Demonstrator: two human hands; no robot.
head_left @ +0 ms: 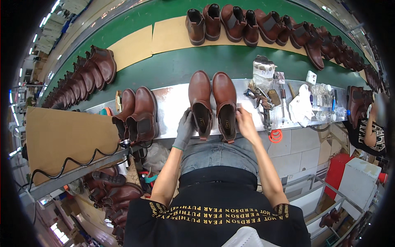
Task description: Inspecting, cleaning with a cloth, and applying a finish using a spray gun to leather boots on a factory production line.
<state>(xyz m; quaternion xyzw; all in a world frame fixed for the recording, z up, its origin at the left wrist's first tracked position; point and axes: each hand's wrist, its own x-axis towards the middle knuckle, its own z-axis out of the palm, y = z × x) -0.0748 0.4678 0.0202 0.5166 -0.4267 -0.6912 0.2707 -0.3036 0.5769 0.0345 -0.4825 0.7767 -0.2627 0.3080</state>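
Observation:
Two brown leather ankle boots stand side by side before me, toes pointing away: a left boot [199,88] and a right boot [224,87]. Their dark openings face up, and the heels are at the near edge of the metal worktop [168,117]. My left hand [184,129], in a grey glove, closes against the outer side of the left boot. My bare right hand [246,122] has its curled fingers at the outer side of the right boot. Some fingertips of both hands are hidden by the boots.
Another pair of brown boots [142,111] stands left, beside a cardboard sheet [70,144]. More boots line the green conveyor [177,61]. At right lie a spray gun [263,105], a white cloth [301,106] and small bottles [325,92]. A co-worker [368,131] is far right.

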